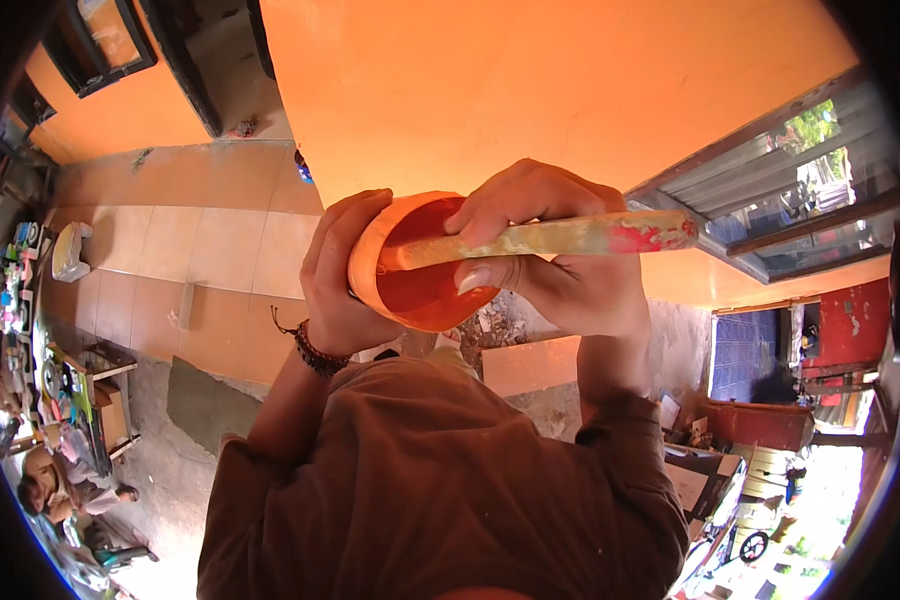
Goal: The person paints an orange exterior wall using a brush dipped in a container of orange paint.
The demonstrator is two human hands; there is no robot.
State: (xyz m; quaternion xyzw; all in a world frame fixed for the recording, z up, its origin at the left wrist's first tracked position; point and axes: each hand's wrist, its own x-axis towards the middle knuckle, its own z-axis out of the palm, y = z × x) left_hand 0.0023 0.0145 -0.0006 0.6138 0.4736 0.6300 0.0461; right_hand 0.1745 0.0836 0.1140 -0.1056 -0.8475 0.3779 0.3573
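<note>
My left hand (342, 262) is wrapped round the side of an orange cup (368, 262), tilted so that its mouth shows. Reddish-orange colour covers the inside, but how much paint it holds I cannot tell. My right hand (560, 262) pinches a paintbrush (590, 236) between thumb and fingers. The brush's worn handle, stained yellowish and red, sticks out to the right. Its other end reaches into the cup, where the bristles are hard to make out. The right fingertips are at the cup's mouth.
An orange wall (560, 90) rises close in front, with a glass window (800, 190) at the right. Tiled flooring (210, 240) stretches to the left, a pale lump (71, 251) on it. A cluttered shelf (110, 405) stands far left; a wheel (754, 546) shows lower right.
</note>
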